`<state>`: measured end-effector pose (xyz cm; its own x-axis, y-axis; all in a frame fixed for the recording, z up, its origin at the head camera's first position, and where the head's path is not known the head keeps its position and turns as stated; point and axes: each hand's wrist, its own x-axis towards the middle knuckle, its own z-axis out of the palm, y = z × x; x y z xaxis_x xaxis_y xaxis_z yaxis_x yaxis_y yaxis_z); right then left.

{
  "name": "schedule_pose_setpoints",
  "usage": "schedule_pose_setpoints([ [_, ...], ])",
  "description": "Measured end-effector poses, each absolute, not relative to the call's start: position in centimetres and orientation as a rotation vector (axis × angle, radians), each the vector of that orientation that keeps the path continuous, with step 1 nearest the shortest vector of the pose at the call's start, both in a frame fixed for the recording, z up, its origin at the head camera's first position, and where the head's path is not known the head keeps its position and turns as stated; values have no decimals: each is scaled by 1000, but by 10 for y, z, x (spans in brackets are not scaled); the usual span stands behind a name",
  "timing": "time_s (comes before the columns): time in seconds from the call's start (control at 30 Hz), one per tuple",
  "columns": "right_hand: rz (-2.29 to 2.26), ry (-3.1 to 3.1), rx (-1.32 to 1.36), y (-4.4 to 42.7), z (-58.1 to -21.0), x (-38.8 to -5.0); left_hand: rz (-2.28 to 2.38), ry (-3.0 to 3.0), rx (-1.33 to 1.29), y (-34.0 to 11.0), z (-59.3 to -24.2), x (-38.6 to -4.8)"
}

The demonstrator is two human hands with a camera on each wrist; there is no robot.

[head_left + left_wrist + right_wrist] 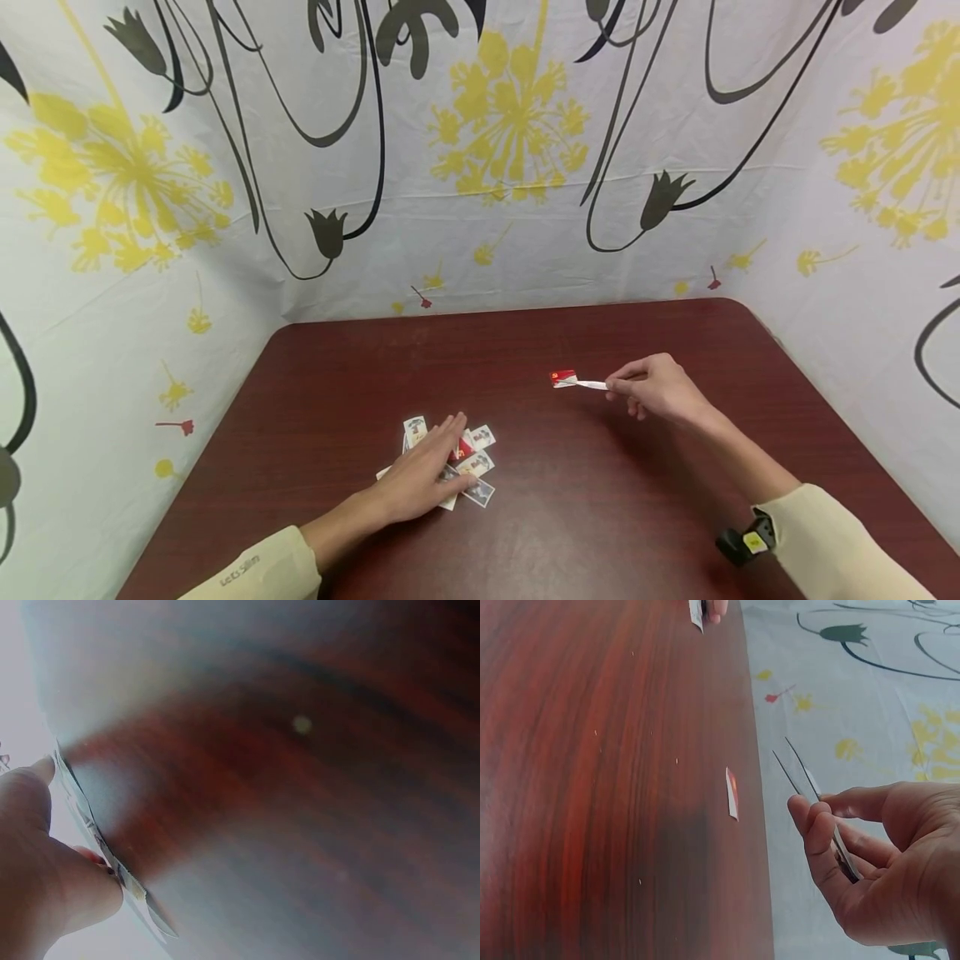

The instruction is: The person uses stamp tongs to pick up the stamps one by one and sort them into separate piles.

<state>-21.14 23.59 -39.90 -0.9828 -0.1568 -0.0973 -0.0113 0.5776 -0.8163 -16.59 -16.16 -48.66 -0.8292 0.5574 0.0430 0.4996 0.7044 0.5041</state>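
My right hand [660,387] pinches a pair of metal tweezers [810,784] between thumb and fingers. The two tips stand apart in the right wrist view. At the tips, in the head view, is a small red and white stamp [563,378]; the right wrist view shows this stamp [732,793] on the table, with the tips apart from it. My left hand [422,477] rests with extended fingers over a loose spread of small stamps [477,464], mostly white-bordered with pictures, one red [462,449]. The hand hides part of that spread.
Both hands are over a dark red-brown wooden table [592,500]. A white cloth [525,258] with grey and yellow flower prints hangs behind it and at both sides. A black strap device [746,542] sits at the right sleeve [832,533].
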Motion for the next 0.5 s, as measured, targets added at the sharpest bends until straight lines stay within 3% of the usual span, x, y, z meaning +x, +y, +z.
schedule_pose_setpoints([
  [0.5, -1420, 2542, -240, 211, -399, -200, 757, 2853, 844, -162, -484, -160],
])
